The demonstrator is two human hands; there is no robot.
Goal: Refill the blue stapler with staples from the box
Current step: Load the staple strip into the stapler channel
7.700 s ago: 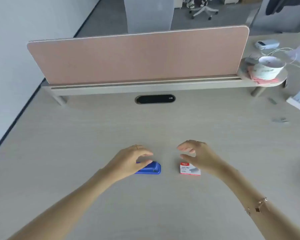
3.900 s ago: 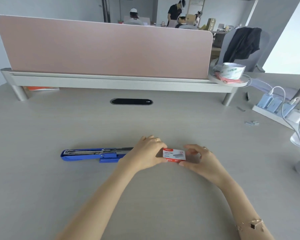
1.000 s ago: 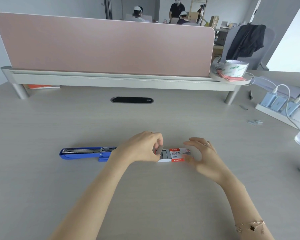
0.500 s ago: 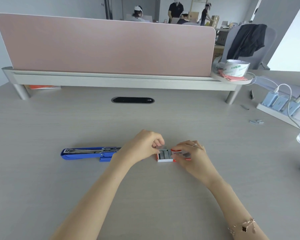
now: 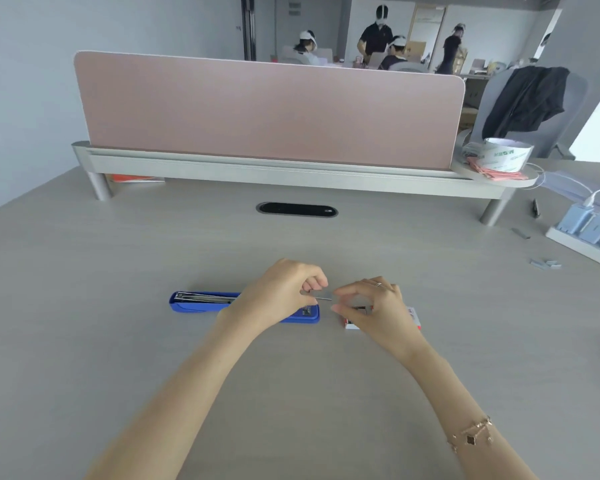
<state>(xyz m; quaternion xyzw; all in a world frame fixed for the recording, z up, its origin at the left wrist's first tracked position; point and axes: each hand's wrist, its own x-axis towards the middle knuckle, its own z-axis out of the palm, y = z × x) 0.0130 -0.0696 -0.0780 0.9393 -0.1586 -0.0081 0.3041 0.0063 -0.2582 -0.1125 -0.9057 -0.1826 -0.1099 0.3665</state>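
Observation:
The blue stapler (image 5: 201, 303) lies flat on the desk, swung fully open, its metal magazine channel facing up at the left end. My left hand (image 5: 281, 296) hovers over the stapler's middle and pinches a thin grey strip of staples (image 5: 321, 295) between thumb and fingers, a little above the desk. My right hand (image 5: 371, 306) sits just right of the strip, fingers curled over the red and white staple box (image 5: 352, 325), which it mostly hides. Its fingertips are close to the strip's right end; contact with the strip is unclear.
A pink divider panel (image 5: 267, 112) on a grey rail crosses the back of the desk. A cable grommet (image 5: 297, 209) lies behind my hands. A tape roll (image 5: 506, 154), a power strip with chargers (image 5: 586, 226) and loose staple strips (image 5: 546, 264) are at the right.
My left hand has lifted a staple strip out of the box and carried it left over the stapler. The box has slid right under my right hand.

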